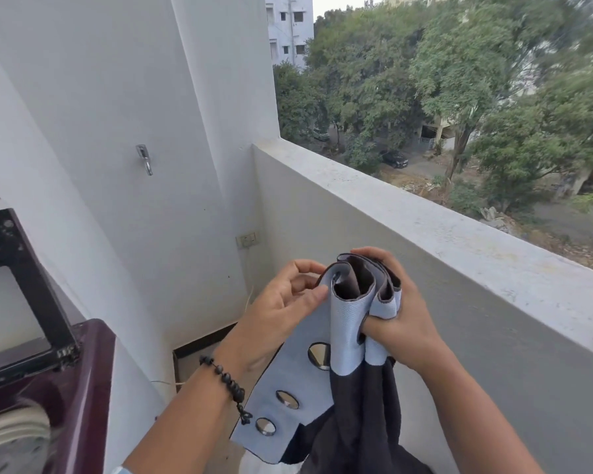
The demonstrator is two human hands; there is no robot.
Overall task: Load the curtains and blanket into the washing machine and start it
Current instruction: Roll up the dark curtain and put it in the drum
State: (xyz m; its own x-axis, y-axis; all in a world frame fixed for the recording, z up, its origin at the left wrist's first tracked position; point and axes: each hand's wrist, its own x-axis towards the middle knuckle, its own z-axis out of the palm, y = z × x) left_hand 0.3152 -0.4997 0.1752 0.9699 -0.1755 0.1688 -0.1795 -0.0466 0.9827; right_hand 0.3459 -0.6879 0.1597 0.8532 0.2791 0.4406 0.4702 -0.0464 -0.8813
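Head view, lower centre of frame: the right hand [396, 314] clenches the gathered pleats of a dark woven curtain with a pale blue eyelet band [348, 323], while the left hand [288, 302] pinches its outermost fold. Stiff heading, steel-ringed holes and limp, heavy cloth below. Should either grip slacken, the folds would likely spill and drag on the floor. At lower left, the maroon top-loading washing machine [83, 381] stands with its lid raised. Beyond, the rough concrete parapet [442, 234] lies close; a careless swing might send fabric over it.
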